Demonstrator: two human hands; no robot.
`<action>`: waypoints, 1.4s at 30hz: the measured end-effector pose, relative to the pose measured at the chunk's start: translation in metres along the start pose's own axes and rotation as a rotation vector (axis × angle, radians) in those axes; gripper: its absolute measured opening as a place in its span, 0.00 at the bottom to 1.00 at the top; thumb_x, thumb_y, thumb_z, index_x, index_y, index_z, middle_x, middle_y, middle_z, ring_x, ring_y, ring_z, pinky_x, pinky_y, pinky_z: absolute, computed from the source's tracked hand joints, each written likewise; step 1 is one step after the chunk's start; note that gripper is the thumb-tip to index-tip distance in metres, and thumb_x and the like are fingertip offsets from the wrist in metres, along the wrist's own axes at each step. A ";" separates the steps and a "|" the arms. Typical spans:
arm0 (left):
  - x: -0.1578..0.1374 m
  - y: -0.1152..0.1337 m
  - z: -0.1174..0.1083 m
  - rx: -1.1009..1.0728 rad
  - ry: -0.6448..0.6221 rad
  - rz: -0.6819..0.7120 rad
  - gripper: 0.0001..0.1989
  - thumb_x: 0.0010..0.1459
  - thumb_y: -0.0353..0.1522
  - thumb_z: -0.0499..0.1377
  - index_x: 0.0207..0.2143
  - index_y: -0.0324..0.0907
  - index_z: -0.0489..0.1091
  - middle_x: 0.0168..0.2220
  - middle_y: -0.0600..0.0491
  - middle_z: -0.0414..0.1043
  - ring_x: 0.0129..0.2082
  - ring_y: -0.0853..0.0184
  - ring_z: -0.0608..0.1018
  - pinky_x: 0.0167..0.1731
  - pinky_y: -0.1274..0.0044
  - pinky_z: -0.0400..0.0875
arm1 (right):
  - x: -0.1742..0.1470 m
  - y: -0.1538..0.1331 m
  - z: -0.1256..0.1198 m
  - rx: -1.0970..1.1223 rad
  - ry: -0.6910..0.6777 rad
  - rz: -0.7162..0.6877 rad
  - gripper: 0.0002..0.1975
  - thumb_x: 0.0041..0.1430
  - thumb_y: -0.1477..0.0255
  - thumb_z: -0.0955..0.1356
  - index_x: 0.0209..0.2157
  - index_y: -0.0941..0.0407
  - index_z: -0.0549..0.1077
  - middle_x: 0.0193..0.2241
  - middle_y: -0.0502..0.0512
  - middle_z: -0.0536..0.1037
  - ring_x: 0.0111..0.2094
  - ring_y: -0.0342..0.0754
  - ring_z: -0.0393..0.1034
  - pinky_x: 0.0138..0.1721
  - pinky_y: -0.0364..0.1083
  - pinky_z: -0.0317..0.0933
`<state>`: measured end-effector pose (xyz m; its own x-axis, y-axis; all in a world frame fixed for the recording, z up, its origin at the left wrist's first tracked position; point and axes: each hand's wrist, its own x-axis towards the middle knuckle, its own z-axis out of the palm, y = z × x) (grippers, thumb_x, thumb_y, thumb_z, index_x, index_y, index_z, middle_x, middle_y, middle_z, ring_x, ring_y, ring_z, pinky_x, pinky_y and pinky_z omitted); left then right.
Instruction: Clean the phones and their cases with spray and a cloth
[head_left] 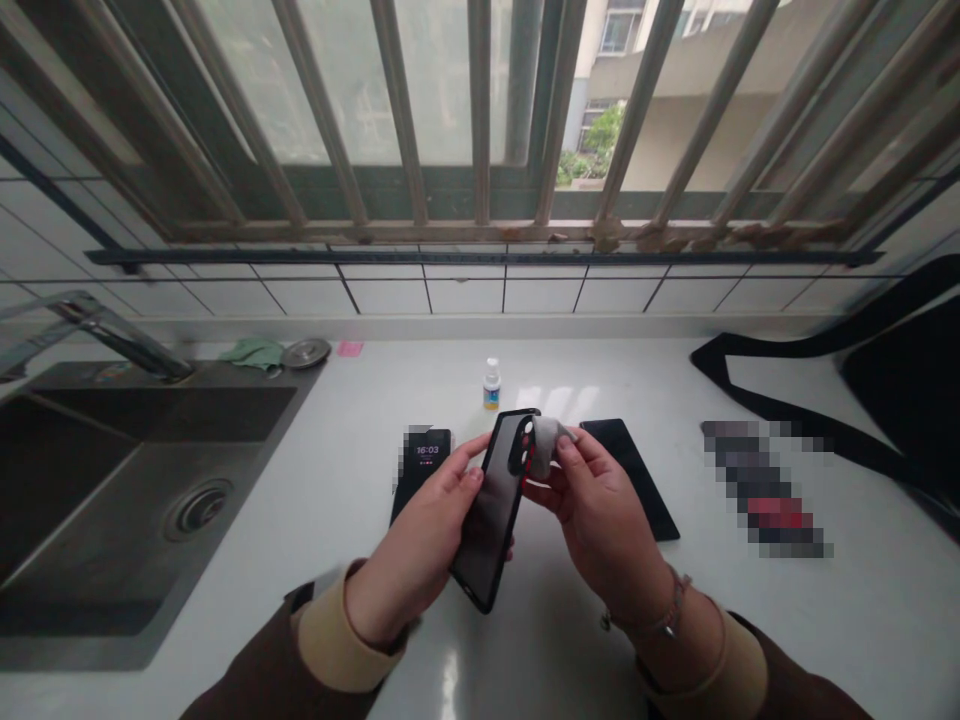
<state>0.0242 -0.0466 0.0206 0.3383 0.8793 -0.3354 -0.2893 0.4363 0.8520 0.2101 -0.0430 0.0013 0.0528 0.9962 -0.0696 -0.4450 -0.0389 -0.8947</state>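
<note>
A dark phone case [491,510] is clamped at its long edges by the left hand [420,545]. A small grey cloth [546,437] is pinched by the right hand [600,520] fingers at the camera cutout. The case is probably light and flexible, so the rim is best gripped.

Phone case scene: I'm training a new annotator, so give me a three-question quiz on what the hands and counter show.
1. True or false: the left hand holds the phone case.
2. What does the right hand press to the case's camera opening? A) sponge B) small grey cloth C) brush
3. What stands behind the case, near the wall?

Key: 1 true. 2 B. 3 A small bottle on the counter, between a lit phone and a dark phone.
</note>
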 end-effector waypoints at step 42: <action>-0.005 0.014 0.015 -0.451 0.112 0.040 0.29 0.76 0.39 0.59 0.74 0.48 0.62 0.56 0.45 0.82 0.53 0.56 0.85 0.58 0.65 0.78 | -0.019 -0.012 -0.003 -0.761 -0.655 -0.792 0.20 0.73 0.82 0.66 0.59 0.50 0.73 0.65 0.57 0.80 0.68 0.50 0.73 0.77 0.59 0.56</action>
<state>0.0320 -0.0484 0.0401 0.2275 0.9015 -0.3682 -0.6693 0.4194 0.6132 0.2171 -0.0613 0.0126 -0.4777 0.6116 0.6307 0.1390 0.7615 -0.6331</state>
